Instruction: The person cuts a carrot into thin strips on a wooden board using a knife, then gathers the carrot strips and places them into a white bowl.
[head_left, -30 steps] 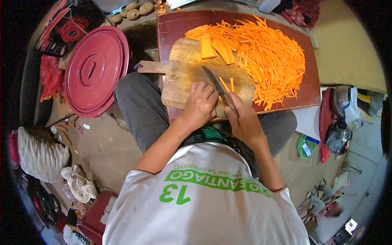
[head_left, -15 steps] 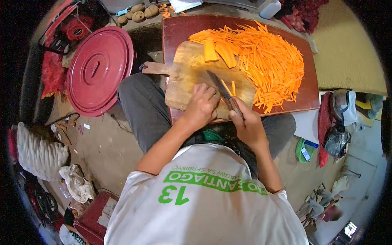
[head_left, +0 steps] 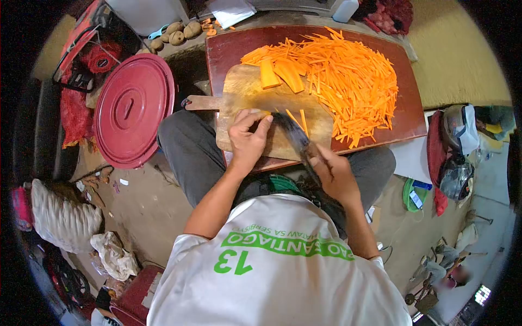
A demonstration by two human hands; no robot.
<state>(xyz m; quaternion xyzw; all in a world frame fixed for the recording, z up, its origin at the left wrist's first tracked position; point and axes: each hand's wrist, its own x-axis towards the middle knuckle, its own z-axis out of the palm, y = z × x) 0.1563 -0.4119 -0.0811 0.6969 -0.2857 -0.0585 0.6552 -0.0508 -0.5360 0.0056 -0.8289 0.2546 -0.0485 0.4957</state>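
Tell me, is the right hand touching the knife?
Touching: the head view shows the right hand closed around the knife at its near end.

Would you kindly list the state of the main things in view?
Knife: blurred, gripped in the right hand
Carrot bit: pinched in the left hand
Carrot sticks: thinly cut, heaped
Carrot slabs: not yet cut so thin
Cutting board: lying flat
Potatoes: whole
Red lid: top side facing the camera

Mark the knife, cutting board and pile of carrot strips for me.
Knife [head_left: 294, 133]: head view, on the motion-blurred blade.
Cutting board [head_left: 239, 86]: head view, on its bare wood.
Pile of carrot strips [head_left: 358, 81]: head view, on its middle.
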